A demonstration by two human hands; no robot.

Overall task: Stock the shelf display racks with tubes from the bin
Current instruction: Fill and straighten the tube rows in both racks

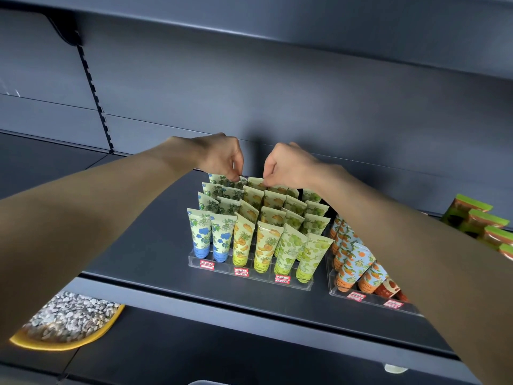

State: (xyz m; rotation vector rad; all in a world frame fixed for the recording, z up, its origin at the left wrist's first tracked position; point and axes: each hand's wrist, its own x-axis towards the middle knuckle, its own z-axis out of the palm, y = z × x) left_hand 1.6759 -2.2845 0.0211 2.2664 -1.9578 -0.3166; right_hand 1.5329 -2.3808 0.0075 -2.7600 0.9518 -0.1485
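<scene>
Head view, mid-frame: left hand [222, 157] pinches a back-row flowered tube [243, 181], right hand [290, 165] a pineapple tube [255, 182], fingers [235, 171] clamped on crimped tops, probably seating both upright in the clear rack [249, 271].

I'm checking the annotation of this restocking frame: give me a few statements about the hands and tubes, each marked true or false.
1. The left hand and the right hand both reach to the back row of the clear rack. True.
2. The front blue-flower tubes have blue caps. True.
3. The tubes stand caps up. False: the caps sit down in the rack, with the crimped ends up.
4. The right hand hangs idle, holding nothing. False: it pinches the top of a back-row pineapple-print tube.
5. The left hand pinches the top of a back-row blue-flower tube. True.
</scene>
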